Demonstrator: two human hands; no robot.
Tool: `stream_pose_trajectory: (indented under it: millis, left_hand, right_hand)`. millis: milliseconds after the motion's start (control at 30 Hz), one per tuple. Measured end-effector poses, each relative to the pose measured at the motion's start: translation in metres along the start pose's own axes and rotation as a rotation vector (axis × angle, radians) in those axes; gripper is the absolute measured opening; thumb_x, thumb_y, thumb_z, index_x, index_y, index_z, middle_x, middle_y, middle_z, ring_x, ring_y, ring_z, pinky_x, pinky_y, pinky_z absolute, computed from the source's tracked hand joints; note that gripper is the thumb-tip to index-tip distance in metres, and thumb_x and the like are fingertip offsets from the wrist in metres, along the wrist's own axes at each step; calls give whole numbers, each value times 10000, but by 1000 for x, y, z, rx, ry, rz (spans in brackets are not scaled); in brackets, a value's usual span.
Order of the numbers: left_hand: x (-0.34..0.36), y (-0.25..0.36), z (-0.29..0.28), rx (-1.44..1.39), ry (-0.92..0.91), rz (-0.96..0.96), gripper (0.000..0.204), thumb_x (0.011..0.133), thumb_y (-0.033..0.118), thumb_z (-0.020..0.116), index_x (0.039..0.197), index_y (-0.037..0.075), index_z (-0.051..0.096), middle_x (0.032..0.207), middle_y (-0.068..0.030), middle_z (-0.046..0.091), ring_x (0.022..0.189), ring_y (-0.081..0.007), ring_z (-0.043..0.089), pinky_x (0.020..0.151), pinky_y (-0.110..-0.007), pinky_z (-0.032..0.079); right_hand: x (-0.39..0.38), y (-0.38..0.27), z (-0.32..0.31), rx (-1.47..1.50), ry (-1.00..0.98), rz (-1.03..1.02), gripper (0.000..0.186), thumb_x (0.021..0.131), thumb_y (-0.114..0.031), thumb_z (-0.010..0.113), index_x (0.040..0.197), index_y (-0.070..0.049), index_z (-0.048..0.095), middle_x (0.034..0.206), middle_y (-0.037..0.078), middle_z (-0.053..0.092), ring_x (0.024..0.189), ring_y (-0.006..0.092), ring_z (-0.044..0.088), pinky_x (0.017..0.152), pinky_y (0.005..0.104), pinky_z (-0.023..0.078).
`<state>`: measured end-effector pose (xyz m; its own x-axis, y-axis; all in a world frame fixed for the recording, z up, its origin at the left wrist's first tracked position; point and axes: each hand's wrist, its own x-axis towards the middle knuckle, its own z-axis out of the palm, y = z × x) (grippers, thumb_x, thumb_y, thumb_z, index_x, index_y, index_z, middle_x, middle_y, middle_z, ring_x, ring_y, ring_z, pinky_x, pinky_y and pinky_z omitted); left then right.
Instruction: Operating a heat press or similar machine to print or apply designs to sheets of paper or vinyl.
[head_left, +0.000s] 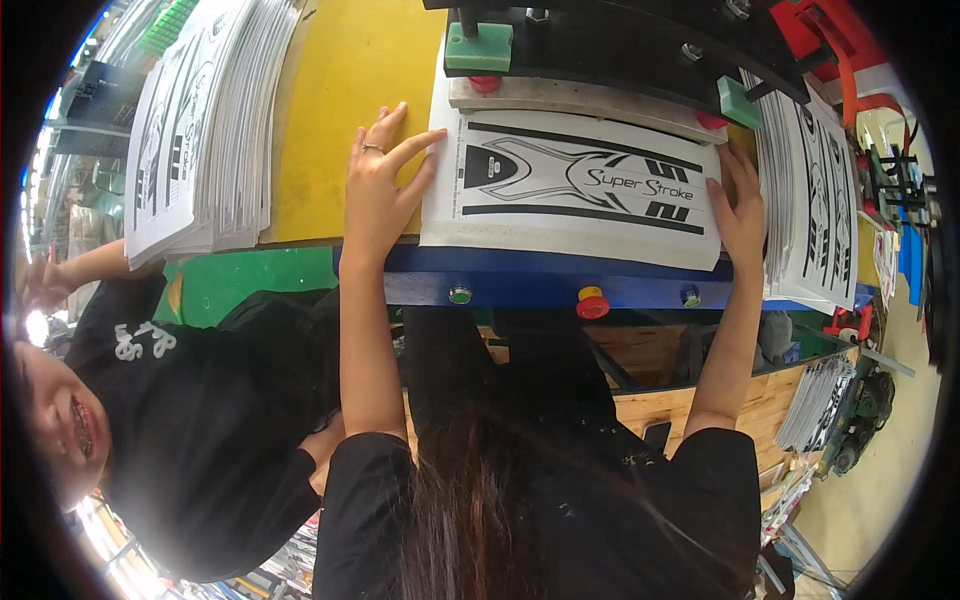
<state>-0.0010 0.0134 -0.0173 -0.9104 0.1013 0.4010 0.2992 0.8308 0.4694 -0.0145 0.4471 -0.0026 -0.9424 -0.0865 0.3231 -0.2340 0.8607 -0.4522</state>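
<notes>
Fingers (414,148) of the left hand (385,188) are spread wide in the head view, with the index fingertip and thumb tip at the left edge of a white printed sheet (580,180); the others reach toward the far side over a yellow board (340,80). One finger wears a ring (373,148). Over at the right, the right hand (740,215) rests its thumb at the sheet's right edge, apart from the remaining fingers, which point to the far side; whether those touch the paper, I cannot tell.

The sheet lies flat between both hands, its black bands running left to right, and a pale metal bar (590,104) crosses its far part. Above that bar sits a black beam (600,45), with a green block (480,48) toward its left.

A left stack (185,130) of printed sheets stands beyond the yellow board; a right stack (825,200) is just beside the right hand. On the near side, a blue panel (520,276) carries a red button (592,304). A co-worker (210,420) in black is at the near left.
</notes>
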Motion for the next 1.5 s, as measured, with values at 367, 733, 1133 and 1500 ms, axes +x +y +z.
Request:
stream_pose_trajectory:
  millis: [367,733,1133,1500]
  left_hand:
    - [-3,1,-2,7,-13,-6,292,866,186,640,1144,226,719,1386,-150,526,1334,-336,445,1143,-483,260]
    - [0,3,-4,-25,-33,35,297,866,130,624,1147,172,713,1390,-170,517,1344,-344,425,1120,-440,299]
    - [0,5,-5,-28,-41,-8,300,872,95,607,1145,164,710,1400,-163,508,1344,-347,420,1120,-435,300]
    - [1,5,-5,-53,-45,-24,292,866,106,614,1136,160,711,1392,-181,510,1340,-349,427,1135,-443,273]
  right_hand:
    - [-1,1,1,-10,6,-17,462,871,-176,601,1313,-46,564,1430,210,457,1330,373,424,1114,402,316]
    - [0,5,3,37,38,-62,455,843,-170,642,1277,-51,577,1391,217,489,1309,381,442,1089,403,344]
    - [-2,2,1,37,60,-26,457,841,-181,640,1279,-61,590,1393,226,485,1307,392,439,1094,411,342]
    - [-2,0,1,47,59,-35,461,841,-191,647,1278,-56,591,1389,230,486,1298,391,450,1086,405,353]
